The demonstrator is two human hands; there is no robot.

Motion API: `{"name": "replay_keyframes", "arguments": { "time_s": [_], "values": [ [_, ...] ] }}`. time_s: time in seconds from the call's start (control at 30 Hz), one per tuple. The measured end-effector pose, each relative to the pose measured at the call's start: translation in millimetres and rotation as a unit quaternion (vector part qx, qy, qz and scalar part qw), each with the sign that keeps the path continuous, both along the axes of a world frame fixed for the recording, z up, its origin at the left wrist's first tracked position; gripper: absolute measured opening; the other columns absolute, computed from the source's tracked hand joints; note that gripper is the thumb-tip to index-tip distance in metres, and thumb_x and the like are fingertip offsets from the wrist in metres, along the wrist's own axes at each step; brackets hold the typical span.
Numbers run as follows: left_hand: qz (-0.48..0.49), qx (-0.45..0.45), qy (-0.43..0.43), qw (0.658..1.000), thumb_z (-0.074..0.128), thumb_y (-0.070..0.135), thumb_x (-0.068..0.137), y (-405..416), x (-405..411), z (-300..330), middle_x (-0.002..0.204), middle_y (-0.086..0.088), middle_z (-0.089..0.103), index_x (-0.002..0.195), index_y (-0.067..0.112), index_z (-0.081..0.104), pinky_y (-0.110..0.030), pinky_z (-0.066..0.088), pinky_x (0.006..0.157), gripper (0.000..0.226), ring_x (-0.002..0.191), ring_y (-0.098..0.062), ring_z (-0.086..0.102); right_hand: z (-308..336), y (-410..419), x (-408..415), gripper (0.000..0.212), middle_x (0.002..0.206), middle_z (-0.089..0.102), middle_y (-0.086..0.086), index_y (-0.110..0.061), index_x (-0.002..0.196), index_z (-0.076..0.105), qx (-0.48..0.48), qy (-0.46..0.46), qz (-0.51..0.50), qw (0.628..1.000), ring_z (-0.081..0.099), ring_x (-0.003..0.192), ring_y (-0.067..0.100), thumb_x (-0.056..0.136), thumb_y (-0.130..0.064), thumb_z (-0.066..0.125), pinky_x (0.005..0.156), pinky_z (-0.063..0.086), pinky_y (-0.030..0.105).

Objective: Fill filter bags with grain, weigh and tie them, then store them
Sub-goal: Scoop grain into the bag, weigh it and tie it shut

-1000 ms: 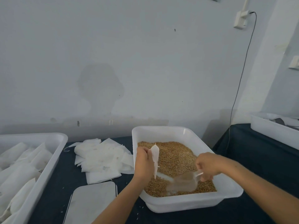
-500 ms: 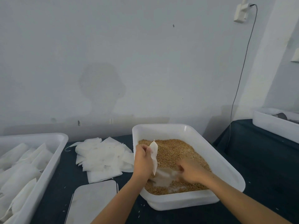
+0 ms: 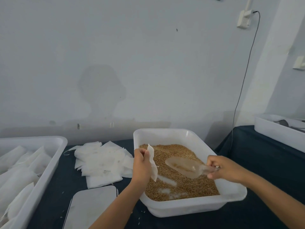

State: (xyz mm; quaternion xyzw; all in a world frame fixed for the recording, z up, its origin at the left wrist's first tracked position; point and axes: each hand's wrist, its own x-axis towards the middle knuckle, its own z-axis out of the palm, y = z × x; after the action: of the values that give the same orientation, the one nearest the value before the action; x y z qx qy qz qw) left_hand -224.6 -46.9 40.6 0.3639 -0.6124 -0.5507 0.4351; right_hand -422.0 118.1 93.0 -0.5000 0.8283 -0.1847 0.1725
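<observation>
On a dark surface (image 3: 257, 156) by a pale wall, an empty bag (image 3: 152, 162) is pinched in the left hand (image 3: 142, 167) over the grain (image 3: 186, 184); a scoop (image 3: 184, 166) is gripped by the right hand (image 3: 226, 168). Filling seems just begun; weighing, tying and storing remain.

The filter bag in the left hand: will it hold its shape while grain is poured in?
Probably not unaided. The filter bag hangs thin and creased from the left hand, so it looks floppy and very light. Its mouth appears nearly flat; grain from the scoop could spill unless it is opened.
</observation>
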Motion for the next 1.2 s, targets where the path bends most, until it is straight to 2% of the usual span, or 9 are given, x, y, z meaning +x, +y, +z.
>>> {"name": "replay_keyframes", "arguments": {
  "time_s": [0.17,0.23,0.33,0.47,0.67,0.77,0.97,1.07,1.2],
  "values": [
    [-0.094,-0.090,-0.106,0.986,0.043,0.016,0.099,2,-5,-5,0.077,0.005,0.049,0.085,0.019,0.045,-0.015,0.037,0.058,0.015,0.065,-0.006,0.043,32,11,1,0.018,0.074,0.063,-0.005,-0.011,0.078,0.055,-0.003,-0.002,0.022,1.000,0.060,0.066,0.001,0.078,-0.008,0.073,0.064,0.045,0.015],
    [-0.104,-0.127,-0.148,0.975,0.050,0.015,0.096,2,-6,-6,0.078,0.008,0.053,0.083,0.021,0.048,-0.014,0.038,0.059,0.015,0.068,-0.004,0.047,43,10,6,0.020,0.066,0.061,-0.010,-0.011,0.076,0.054,0.005,0.010,0.035,0.999,0.056,0.060,-0.004,0.077,-0.008,0.074,0.059,0.042,0.009],
    [-0.102,-0.163,-0.178,0.965,0.060,0.012,0.090,3,-5,-7,0.077,0.008,0.056,0.080,0.021,0.054,-0.013,0.042,0.061,0.014,0.069,-0.004,0.049,55,6,15,0.022,0.065,0.055,-0.010,-0.015,0.074,0.053,0.034,0.058,0.051,0.996,0.051,0.059,-0.001,0.077,-0.011,0.074,0.061,0.040,0.015],
    [-0.089,-0.184,-0.178,0.962,0.064,0.011,0.086,6,-4,-7,0.073,0.008,0.056,0.085,0.021,0.052,-0.012,0.042,0.059,0.016,0.067,-0.004,0.050,70,-1,26,0.025,0.059,0.051,-0.010,-0.019,0.071,0.050,0.093,0.126,0.057,0.986,0.048,0.057,0.004,0.079,-0.016,0.074,0.067,0.041,0.026],
    [-0.085,-0.219,-0.188,0.954,0.061,0.010,0.087,7,-3,-7,0.071,0.011,0.054,0.091,0.022,0.047,-0.009,0.040,0.058,0.019,0.066,-0.002,0.050,94,-19,46,0.013,0.069,0.060,-0.006,-0.017,0.080,0.060,0.173,0.188,0.069,0.964,0.054,0.061,0.006,0.083,-0.023,0.071,0.070,0.046,0.025],
    [-0.082,-0.214,-0.183,0.956,0.061,0.008,0.087,7,-2,-8,0.070,0.009,0.053,0.091,0.020,0.048,-0.011,0.040,0.058,0.018,0.065,-0.003,0.049,104,-32,57,0.010,0.069,0.060,-0.007,-0.016,0.084,0.064,0.196,0.235,0.079,0.949,0.053,0.059,0.004,0.083,-0.024,0.071,0.062,0.042,0.021],
    [-0.084,-0.208,-0.181,0.958,0.062,0.008,0.085,6,-3,-8,0.071,0.009,0.055,0.091,0.021,0.048,-0.013,0.041,0.058,0.020,0.065,-0.003,0.050,112,-49,73,0.033,0.100,0.060,-0.005,-0.020,0.110,0.063,0.195,0.362,0.075,0.908,0.052,0.085,0.013,0.081,-0.031,0.073,0.063,0.037,0.023],
    [-0.080,-0.207,-0.187,0.957,0.060,0.007,0.086,5,-3,-10,0.074,0.008,0.055,0.092,0.020,0.048,-0.013,0.041,0.060,0.018,0.067,-0.004,0.049,111,-50,73,0.035,0.108,0.062,-0.003,-0.020,0.112,0.061,0.199,0.381,0.072,0.900,0.051,0.084,0.014,0.080,-0.031,0.073,0.063,0.037,0.023],
    [-0.065,-0.196,-0.184,0.961,0.055,0.006,0.089,4,-3,-11,0.075,0.007,0.053,0.093,0.019,0.047,-0.013,0.040,0.060,0.016,0.067,-0.003,0.047,111,-42,65,0.028,0.095,0.058,-0.005,-0.019,0.104,0.062,0.189,0.361,0.065,0.911,0.054,0.086,0.015,0.081,-0.030,0.072,0.058,0.034,0.021]
  ]
}}
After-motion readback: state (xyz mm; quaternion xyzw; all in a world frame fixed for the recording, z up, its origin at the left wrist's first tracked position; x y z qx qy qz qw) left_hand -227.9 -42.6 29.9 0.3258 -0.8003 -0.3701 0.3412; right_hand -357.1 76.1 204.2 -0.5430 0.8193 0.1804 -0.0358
